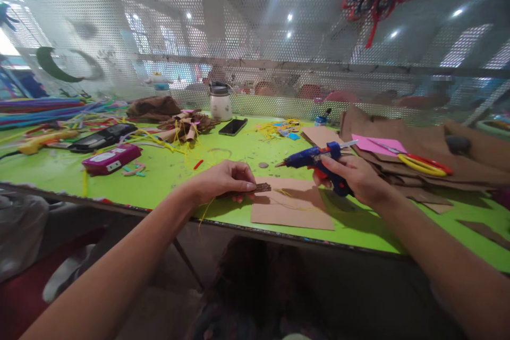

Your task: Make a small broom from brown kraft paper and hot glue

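Observation:
My left hand [223,180] is closed in a pinch on a small dark brown cardboard strip [261,188], held just above the near edge of a tan cardboard sheet [292,204]. My right hand [358,178] grips a blue hot glue gun [314,158]. The gun's nozzle points left, a short way above and right of the strip. Thin yellow glue threads lie across the cardboard sheet.
The green table [167,175] carries a black phone [233,127], a white jar [220,102], a pink case [111,159], a second glue gun [43,141], pipe cleaners [43,107], cardboard scraps [185,125], yellow-handled scissors [422,163] on pink paper [376,144] and brown sheets [458,143]. A perforated metal screen [279,53] stands behind.

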Demonstrator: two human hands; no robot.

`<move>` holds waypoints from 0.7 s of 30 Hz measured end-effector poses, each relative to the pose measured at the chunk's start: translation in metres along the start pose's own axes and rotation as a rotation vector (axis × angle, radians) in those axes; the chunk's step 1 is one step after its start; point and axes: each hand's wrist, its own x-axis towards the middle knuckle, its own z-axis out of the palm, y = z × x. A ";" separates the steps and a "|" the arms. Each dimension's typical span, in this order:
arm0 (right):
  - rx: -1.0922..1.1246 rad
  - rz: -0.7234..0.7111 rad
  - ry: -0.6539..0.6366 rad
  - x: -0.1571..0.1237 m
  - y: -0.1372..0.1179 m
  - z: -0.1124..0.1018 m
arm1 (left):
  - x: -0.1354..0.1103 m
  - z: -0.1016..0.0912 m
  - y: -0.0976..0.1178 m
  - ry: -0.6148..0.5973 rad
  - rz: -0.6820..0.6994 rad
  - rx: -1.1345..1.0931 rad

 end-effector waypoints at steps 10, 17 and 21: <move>-0.257 -0.030 0.648 0.029 0.021 -0.036 | -0.005 0.002 0.004 0.025 0.044 0.094; -0.714 0.028 0.633 0.057 0.012 -0.082 | -0.008 0.002 0.007 0.058 0.031 0.188; -0.937 0.044 0.444 0.071 0.011 -0.087 | -0.008 0.002 0.004 0.045 0.060 0.195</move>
